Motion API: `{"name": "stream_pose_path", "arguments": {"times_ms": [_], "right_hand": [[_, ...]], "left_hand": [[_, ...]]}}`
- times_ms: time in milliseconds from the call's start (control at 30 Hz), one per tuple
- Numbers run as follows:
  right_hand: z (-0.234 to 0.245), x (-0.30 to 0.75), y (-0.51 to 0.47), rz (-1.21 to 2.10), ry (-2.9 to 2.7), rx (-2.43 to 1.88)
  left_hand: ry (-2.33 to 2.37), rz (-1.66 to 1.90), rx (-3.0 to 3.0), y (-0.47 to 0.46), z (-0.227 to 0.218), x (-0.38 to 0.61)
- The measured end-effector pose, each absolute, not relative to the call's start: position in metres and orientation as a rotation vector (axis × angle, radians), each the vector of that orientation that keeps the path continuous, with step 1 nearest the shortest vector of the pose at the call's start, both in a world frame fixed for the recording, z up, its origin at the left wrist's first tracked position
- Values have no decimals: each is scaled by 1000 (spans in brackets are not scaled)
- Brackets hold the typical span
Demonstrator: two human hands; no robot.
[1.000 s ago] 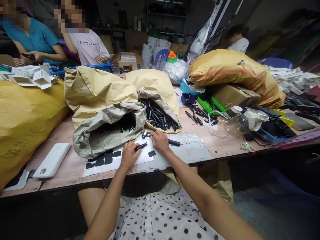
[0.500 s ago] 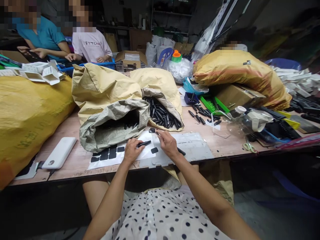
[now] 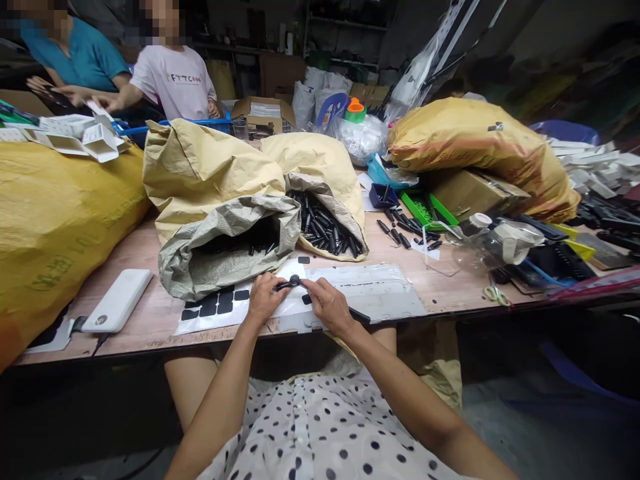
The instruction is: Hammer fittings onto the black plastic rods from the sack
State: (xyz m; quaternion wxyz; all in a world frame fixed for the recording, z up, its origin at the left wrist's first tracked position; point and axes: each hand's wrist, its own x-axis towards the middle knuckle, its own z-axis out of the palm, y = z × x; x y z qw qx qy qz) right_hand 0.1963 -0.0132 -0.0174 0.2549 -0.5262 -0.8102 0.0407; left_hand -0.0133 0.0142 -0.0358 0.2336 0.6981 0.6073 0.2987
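My left hand [image 3: 263, 299] is closed on a thin black stick-shaped part [image 3: 284, 285] over a white sheet of black square stickers [image 3: 213, 308]. My right hand [image 3: 326, 305] pinches a small dark round piece [image 3: 295, 279] against the end of that part. Another black rod [image 3: 358, 313] shows under my right wrist. Both hands meet just in front of two open sacks [image 3: 235, 243] filled with black parts [image 3: 327, 233].
A white power bank [image 3: 117, 300] lies at the left on the wooden table [image 3: 440, 283]. Big yellow sacks [image 3: 55, 227] flank both sides. Green trays, loose black parts and scissors [image 3: 495, 293] sit at the right. Two people work at the far left.
My right hand came back from the sack mouth toward my left hand and now presses a small round piece onto the black part. The view shifted slightly.
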Motion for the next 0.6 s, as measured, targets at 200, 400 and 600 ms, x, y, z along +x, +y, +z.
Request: {"name": "stream_pose_path", "arguments": {"times_ms": [200,400,600], "right_hand": [[-17,189,-11,121,-2158,-1398],[-20,180,-13,157,-2232,-1389],[-22,188,19,79,-2134,-1455]], "left_hand": [[1666,810,1906,15,-34,-12],[1639,791,1889,16,-33,-13],[1660,786,1871,15,-31,-11]]}}
